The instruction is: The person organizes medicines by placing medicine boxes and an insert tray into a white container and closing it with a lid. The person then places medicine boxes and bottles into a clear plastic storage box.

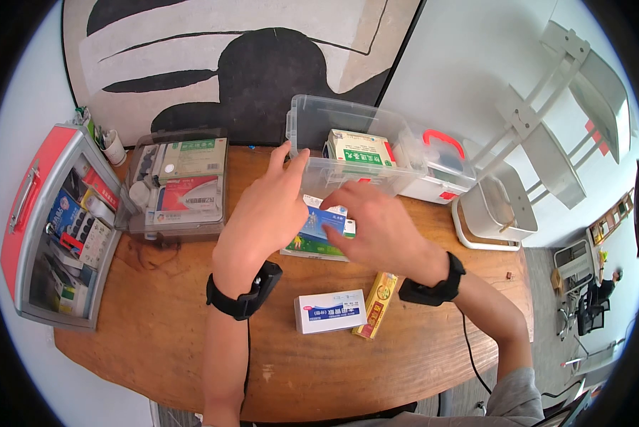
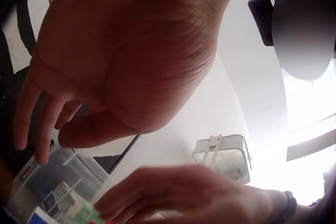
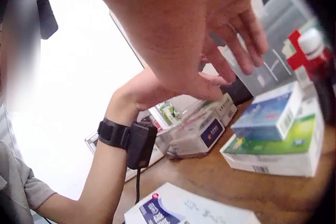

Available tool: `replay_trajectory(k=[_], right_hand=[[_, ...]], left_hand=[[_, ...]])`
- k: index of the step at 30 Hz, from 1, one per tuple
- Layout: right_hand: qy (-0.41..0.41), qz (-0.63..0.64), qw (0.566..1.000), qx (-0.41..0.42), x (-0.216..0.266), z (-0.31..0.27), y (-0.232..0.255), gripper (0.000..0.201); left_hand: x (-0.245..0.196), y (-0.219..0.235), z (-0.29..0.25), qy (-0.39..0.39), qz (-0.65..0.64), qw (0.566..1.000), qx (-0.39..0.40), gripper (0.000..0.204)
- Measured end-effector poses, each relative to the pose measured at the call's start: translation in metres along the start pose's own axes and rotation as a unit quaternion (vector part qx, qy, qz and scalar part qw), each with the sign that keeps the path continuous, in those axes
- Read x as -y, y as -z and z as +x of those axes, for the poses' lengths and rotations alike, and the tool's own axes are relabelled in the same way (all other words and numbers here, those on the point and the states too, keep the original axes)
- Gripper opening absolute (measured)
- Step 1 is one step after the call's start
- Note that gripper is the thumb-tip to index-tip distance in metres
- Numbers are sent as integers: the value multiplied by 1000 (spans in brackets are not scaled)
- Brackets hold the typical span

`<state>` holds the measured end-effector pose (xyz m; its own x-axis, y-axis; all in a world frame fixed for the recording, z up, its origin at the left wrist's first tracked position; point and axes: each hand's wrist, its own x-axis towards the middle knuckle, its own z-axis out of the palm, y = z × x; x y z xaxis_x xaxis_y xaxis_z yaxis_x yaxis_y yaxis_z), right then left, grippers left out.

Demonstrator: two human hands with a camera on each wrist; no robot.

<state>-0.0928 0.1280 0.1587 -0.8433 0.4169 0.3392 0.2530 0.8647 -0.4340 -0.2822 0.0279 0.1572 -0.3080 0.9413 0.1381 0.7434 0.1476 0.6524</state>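
Observation:
My left hand (image 1: 266, 210), fingers extended and holding nothing, reaches to the near left corner of a clear plastic bin (image 1: 334, 107). In the left wrist view its palm (image 2: 121, 50) shows, fingers pointing down beside the bin. My right hand (image 1: 383, 228) hovers with loosely bent fingers above a blue medicine box (image 3: 270, 111), which lies on a green and white medicine box (image 3: 310, 153); the right wrist view shows a gap between fingers and boxes. Inside the bin stand green and white medicine boxes (image 1: 362, 153). A dark bottle with a white cap (image 3: 312, 43) stands beside the stacked boxes.
Nearer me lie a white and blue box (image 1: 330, 312) and a yellow box (image 1: 376, 304). A filled clear case (image 1: 188, 185) and a red-edged medicine case (image 1: 56, 228) stand left. Right are a red-handled box (image 1: 440, 167), a white container (image 1: 494, 206) and a white rack (image 1: 547, 128).

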Motion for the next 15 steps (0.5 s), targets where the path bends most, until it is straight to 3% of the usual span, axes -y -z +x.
replay_trajectory(k=[3, 6, 13, 15], right_hand=[[36, -125, 989, 63, -24, -16, -28, 65], [1, -139, 984, 110, -30, -10, -36, 75], [1, -57, 990, 132, -36, -6, -49, 74], [18, -35, 995, 86, -30, -11, -49, 66]], left_hand=[[-1, -1, 0, -1, 13, 1000, 1, 68], [1, 0, 1, 0, 14, 1000, 0, 68], [-1, 4, 0, 12, 2, 1000, 18, 69], [1, 2, 1, 8, 1, 1000, 13, 68]])
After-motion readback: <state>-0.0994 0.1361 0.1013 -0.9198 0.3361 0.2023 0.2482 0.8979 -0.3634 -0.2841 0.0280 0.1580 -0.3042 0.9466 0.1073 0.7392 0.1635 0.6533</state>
